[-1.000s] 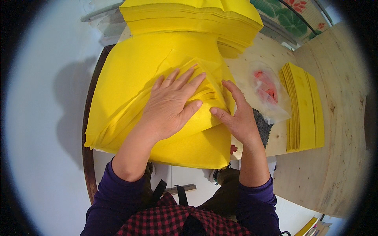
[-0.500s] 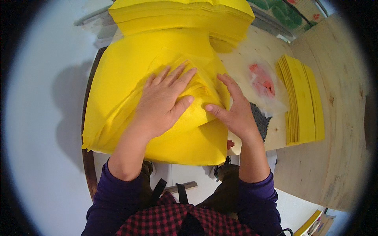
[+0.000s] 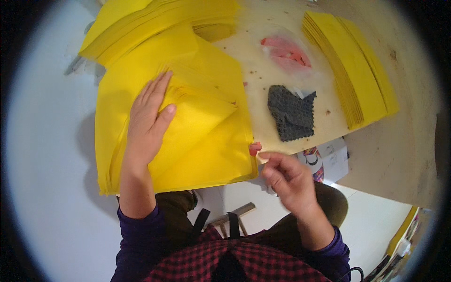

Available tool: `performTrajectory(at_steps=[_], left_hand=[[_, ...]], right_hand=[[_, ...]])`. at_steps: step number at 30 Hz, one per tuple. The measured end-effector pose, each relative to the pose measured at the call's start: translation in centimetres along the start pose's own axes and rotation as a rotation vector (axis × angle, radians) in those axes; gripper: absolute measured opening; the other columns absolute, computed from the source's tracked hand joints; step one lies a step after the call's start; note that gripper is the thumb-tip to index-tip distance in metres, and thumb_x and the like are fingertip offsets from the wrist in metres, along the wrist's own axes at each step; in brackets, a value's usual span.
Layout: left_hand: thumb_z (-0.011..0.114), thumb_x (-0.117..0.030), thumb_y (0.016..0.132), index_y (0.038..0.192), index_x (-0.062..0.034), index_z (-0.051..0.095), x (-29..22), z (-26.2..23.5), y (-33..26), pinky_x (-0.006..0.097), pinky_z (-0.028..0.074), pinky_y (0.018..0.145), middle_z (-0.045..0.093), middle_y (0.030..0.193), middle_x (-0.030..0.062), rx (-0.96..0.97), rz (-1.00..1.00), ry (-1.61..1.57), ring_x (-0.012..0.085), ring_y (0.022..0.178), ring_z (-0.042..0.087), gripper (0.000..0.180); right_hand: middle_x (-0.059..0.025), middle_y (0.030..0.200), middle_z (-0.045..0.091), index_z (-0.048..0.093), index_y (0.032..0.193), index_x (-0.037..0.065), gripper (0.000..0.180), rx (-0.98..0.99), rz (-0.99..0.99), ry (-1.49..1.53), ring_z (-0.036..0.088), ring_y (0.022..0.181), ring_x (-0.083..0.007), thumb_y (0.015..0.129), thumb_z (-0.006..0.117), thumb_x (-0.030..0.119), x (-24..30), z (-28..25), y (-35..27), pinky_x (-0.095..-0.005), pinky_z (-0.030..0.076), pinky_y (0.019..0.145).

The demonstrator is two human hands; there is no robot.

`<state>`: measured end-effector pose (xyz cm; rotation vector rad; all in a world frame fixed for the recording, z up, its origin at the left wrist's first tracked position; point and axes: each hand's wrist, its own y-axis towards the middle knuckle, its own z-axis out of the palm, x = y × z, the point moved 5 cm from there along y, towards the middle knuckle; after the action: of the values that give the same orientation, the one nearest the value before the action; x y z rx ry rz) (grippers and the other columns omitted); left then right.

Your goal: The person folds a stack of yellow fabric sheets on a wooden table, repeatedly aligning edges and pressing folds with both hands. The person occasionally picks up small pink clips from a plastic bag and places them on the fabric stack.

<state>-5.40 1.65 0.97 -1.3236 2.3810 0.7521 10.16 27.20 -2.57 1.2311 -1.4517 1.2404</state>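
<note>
My left hand (image 3: 149,121) lies flat, fingers apart, on a thick stack of yellow sheets (image 3: 206,150) whose top sheets are folded over at an angle. My right hand (image 3: 287,177) hovers off the stack's lower right corner, at the table's near edge, fingers loosely curled with nothing visible in them. A small red piece (image 3: 255,148) sits at the stack's corner, just left of the right fingertips.
A taller pile of yellow sheets (image 3: 159,23) lies at the back left. A dark grey textured cloth (image 3: 291,113) and a clear bag of pink-red pieces (image 3: 286,51) rest on the wooden table (image 3: 413,136). A narrow yellow stack (image 3: 352,66) lies at the right.
My right hand has left the yellow stack and drawn back to the table's near edge. My left hand stays pressed on the sheets. The view has shifted to the right.
</note>
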Motion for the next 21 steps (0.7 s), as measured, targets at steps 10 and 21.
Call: performTrajectory(at_steps=[10,21], left_hand=[[0.047,-0.015,0.095,0.151,0.0025,0.035,-0.5,0.7,-0.1,0.033,0.021,0.119,0.04,0.154,0.0131,0.008,-0.222,-0.362,0.0232,0.145,0.032,0.06],[0.04,-0.015,0.096,0.154,-0.0023,0.032,-0.6,1.4,-0.6,0.036,0.03,0.116,0.038,0.155,0.0148,-0.077,-0.453,-0.551,0.0252,0.14,0.04,0.06]], right_hand=[[-0.0041,0.078,0.063,0.038,0.149,0.001,0.061,0.155,0.064,0.262,0.06,0.068,-0.0101,0.096,0.065,0.01,-3.0,1.9,-2.9,-0.0241,0.05,0.066],[-0.0106,0.081,0.068,0.022,0.153,-0.003,0.081,0.335,0.027,0.146,0.067,0.066,-0.0294,0.094,0.068,0.029,-2.5,2.7,-2.4,-0.0386,0.054,0.062]])
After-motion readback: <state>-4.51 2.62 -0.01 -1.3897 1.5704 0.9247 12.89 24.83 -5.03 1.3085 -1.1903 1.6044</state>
